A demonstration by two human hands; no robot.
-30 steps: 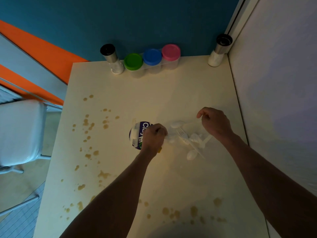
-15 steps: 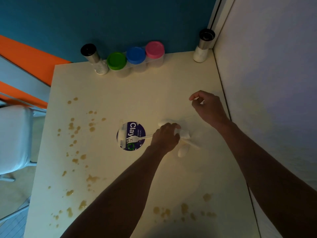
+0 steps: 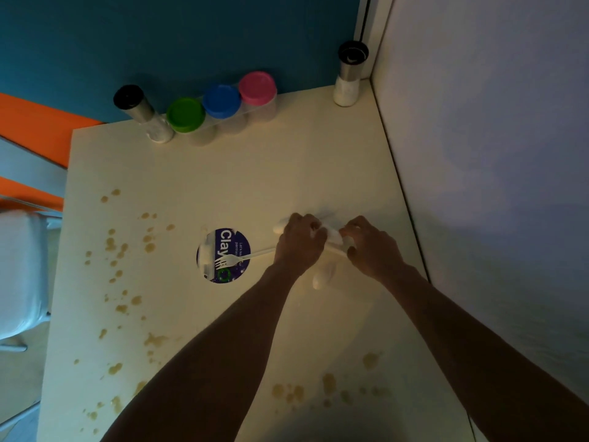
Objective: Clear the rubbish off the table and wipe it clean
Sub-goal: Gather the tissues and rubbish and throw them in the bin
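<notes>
On the cream table (image 3: pixel 287 173), my left hand (image 3: pixel 299 244) is closed around a bundle of white plastic cutlery. A white fork (image 3: pixel 236 258) sticks out of that hand to the left, its tines over a round purple lid (image 3: pixel 223 255) printed "Clay". A white spoon (image 3: pixel 323 275) pokes out below the hand. My right hand (image 3: pixel 371 247) pinches the right end of the same bundle (image 3: pixel 334 236), just beside the left hand. Brown splashes (image 3: pixel 118 247) dot the left side of the table and more brown splashes (image 3: pixel 328 382) lie near the front edge.
Along the back edge stand a black-capped shaker (image 3: pixel 140 111), three tubs with green (image 3: pixel 185 115), blue (image 3: pixel 221 101) and pink (image 3: pixel 257 88) lids, and a second shaker (image 3: pixel 349 74) in the right corner. A white wall (image 3: pixel 478 186) borders the table's right side. A white chair (image 3: pixel 22 272) stands at the left.
My right hand came down and left to meet my left hand at the cutlery. My left hand has gathered the loose pieces together; the fork stays pointing over the lid.
</notes>
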